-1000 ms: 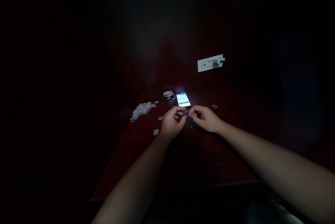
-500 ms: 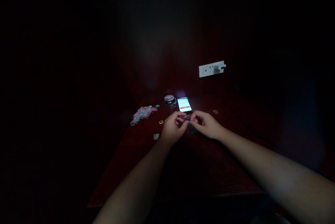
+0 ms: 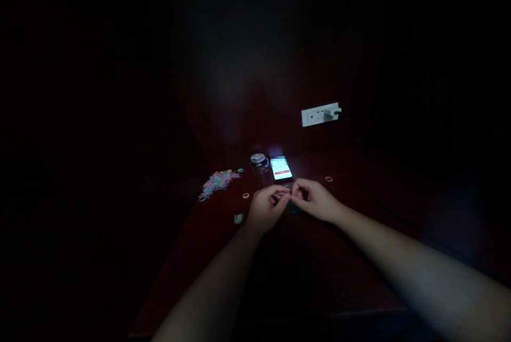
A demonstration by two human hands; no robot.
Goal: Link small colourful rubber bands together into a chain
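Over the dark red table (image 3: pixel 215 257), my left hand (image 3: pixel 266 209) and my right hand (image 3: pixel 315 202) meet, thumbs and fingers pinched together. Whatever lies between the fingertips is too small and dim to name. A dark bluish band-like thing (image 3: pixel 294 209) shows on the table just beneath the fingers. Beyond them lies a lit phone (image 3: pixel 282 170). Left of my left hand are a yellow elastic band (image 3: pixel 246 195) and a small pale bundle of bands (image 3: pixel 238 218).
A pile of coloured elastic bands (image 3: pixel 219 184) lies at the table's left side. A round lidded jar (image 3: pixel 259 162) stands beside the phone. One orange band (image 3: pixel 328 179) is at the right. A wall socket (image 3: pixel 319 115) holds a plug with a dark cable.
The whole view has tilted up slightly, so everything sits lower in the picture. My fingertips have come closer together and now touch or nearly touch.
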